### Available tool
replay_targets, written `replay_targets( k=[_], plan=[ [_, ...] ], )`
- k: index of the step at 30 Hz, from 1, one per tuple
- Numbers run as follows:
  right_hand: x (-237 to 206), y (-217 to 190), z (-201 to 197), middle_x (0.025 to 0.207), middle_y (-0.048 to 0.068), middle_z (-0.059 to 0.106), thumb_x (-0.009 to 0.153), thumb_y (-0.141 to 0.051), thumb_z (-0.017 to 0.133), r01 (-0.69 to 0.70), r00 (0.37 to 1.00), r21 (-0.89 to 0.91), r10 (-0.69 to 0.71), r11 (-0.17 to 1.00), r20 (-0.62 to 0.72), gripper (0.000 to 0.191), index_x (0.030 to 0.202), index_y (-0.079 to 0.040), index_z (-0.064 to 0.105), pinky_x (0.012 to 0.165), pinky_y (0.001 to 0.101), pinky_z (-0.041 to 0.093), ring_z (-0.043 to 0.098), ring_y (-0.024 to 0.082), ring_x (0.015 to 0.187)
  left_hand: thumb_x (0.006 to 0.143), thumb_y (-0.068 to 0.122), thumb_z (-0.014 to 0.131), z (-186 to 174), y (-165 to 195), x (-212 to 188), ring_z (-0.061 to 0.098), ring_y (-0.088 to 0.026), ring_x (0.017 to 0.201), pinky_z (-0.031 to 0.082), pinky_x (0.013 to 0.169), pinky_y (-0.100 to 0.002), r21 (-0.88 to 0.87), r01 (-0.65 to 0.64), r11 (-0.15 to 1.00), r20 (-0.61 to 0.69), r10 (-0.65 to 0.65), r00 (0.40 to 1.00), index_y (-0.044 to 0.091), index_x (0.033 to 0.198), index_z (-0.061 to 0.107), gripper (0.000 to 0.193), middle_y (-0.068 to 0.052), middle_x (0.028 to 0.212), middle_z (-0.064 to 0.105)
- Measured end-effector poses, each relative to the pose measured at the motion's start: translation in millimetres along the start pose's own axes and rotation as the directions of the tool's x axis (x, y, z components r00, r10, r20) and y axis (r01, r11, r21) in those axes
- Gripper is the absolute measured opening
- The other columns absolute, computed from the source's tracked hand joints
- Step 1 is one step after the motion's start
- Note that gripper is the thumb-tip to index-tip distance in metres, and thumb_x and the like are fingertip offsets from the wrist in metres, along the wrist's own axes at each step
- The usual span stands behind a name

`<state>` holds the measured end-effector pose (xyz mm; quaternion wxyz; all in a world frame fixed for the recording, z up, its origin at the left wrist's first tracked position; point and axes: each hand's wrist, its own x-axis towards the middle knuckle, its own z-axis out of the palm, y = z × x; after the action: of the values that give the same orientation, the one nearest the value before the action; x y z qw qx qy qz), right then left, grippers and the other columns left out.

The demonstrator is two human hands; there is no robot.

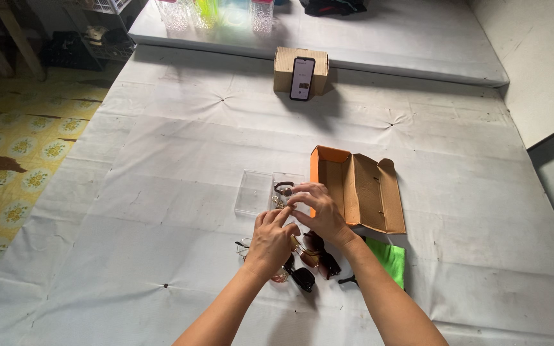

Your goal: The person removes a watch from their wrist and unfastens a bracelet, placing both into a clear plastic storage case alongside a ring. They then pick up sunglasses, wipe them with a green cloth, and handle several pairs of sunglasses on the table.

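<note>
Bracelet in clear box

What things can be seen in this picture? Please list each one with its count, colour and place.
white cloth: one, white, covers the whole work surface
open carton: one, orange inside, right of the hands
clear box: one, transparent, open, just beyond the hands
sunglasses: several pairs, dark and reddish lenses, heaped under the hands; exact count unclear
green cloth: one, bright green, beside the right forearm
phone: one, black, upright against the small box
small box: one, brown, far middle
clear cups: several, clear and yellowish, far edge
left hand: fingers pinching a small item over the sunglasses
right hand: fingers meeting the left hand
</note>
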<state>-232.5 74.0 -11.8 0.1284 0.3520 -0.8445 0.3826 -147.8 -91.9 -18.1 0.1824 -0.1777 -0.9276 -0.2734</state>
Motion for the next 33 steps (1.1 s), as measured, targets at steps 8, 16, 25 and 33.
replay_targets(
  k=[8, 16, 25, 33],
  plan=[
    [-9.0, 40.4, 14.8, 0.103, 0.004, 0.073, 0.085, -0.020, 0.077, -0.354, 0.926, -0.089, 0.362, 0.931, 0.104, 0.019, 0.102, -0.011, 0.073, 0.100, 0.0359, 0.051, 0.063, 0.021, 0.108, 0.082, 0.002, 0.065, 12.8, -36.4, -18.5, 0.055, -0.027, 0.131, 0.032, 0.117, -0.049, 0.071, 0.132, 0.989, 0.033, -0.135, 0.990, 0.010, 0.120, 0.064, 0.039, -0.008, 0.141, 0.060],
    [-15.6, 96.9, 63.7, 0.115, 0.008, 0.068, 0.078, -0.023, 0.081, -0.372, 0.909, -0.248, 0.405, 0.895, 0.099, 0.022, 0.098, -0.014, 0.076, 0.105, 0.0413, 0.047, 0.056, 0.028, 0.120, 0.086, 0.005, 0.055, 42.6, -70.3, -26.3, 0.026, -0.032, 0.151, 0.017, 0.122, -0.053, 0.235, 0.133, 0.963, 0.075, -0.154, 0.985, 0.003, 0.149, 0.044, 0.064, -0.017, 0.160, 0.037],
    [4.1, 143.7, 116.2, 0.156, 0.014, 0.036, 0.075, -0.026, 0.084, -0.367, 0.837, -0.509, 0.515, 0.779, 0.185, 0.019, 0.092, -0.019, 0.079, 0.123, 0.0541, 0.018, 0.022, 0.035, 0.150, 0.080, 0.002, 0.055, 58.3, -102.1, -7.9, 0.013, -0.032, 0.154, 0.006, 0.123, -0.058, 0.278, 0.165, 0.946, 0.120, -0.205, 0.971, 0.001, 0.152, 0.037, 0.075, -0.016, 0.165, 0.023],
    [26.5, 170.1, 145.2, 0.170, 0.017, 0.007, 0.081, -0.023, 0.079, -0.291, 0.701, -0.699, 0.642, 0.654, 0.309, 0.011, 0.089, -0.016, 0.077, 0.122, 0.0618, -0.007, -0.009, 0.037, 0.156, 0.079, -0.002, 0.053, 73.5, -128.7, 3.0, 0.009, -0.035, 0.154, 0.001, 0.121, -0.062, 0.281, 0.203, 0.938, 0.172, -0.258, 0.951, 0.004, 0.151, 0.038, 0.074, -0.019, 0.164, 0.021]
  ],
)
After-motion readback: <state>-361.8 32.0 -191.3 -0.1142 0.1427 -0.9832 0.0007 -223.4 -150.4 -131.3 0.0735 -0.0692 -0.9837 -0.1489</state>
